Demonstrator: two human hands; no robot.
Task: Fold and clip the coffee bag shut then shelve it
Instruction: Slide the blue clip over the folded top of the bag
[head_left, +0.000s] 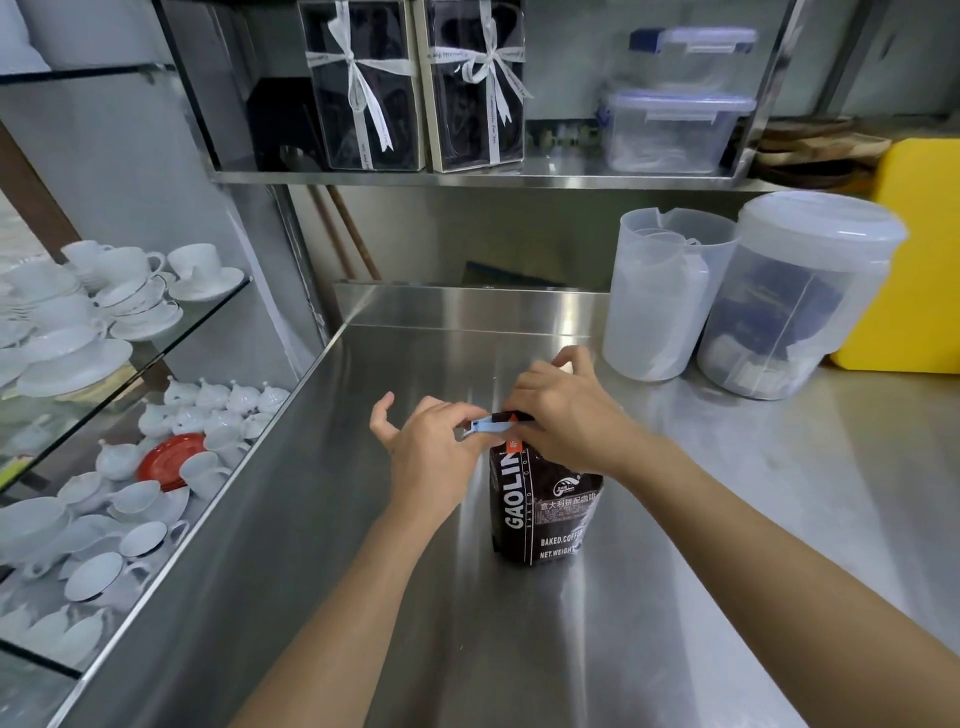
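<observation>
A black coffee bag (540, 512) with white lettering stands upright on the steel counter (415, 623). Its top is folded over. My right hand (566, 415) presses down on the folded top from the right and hides most of the fold. My left hand (431, 441) pinches a light blue clip (488, 427) at the left end of the fold. The clip lies across the fold; I cannot tell whether its jaws are closed on the bag.
Two clear plastic pitchers (665, 296) (795, 296) stand at the back right, with a yellow board (914, 254) behind them. The steel shelf (467, 179) above holds ribboned gift boxes (363, 88) and lidded plastic containers (675, 130). Glass shelves with white cups (104, 322) are left.
</observation>
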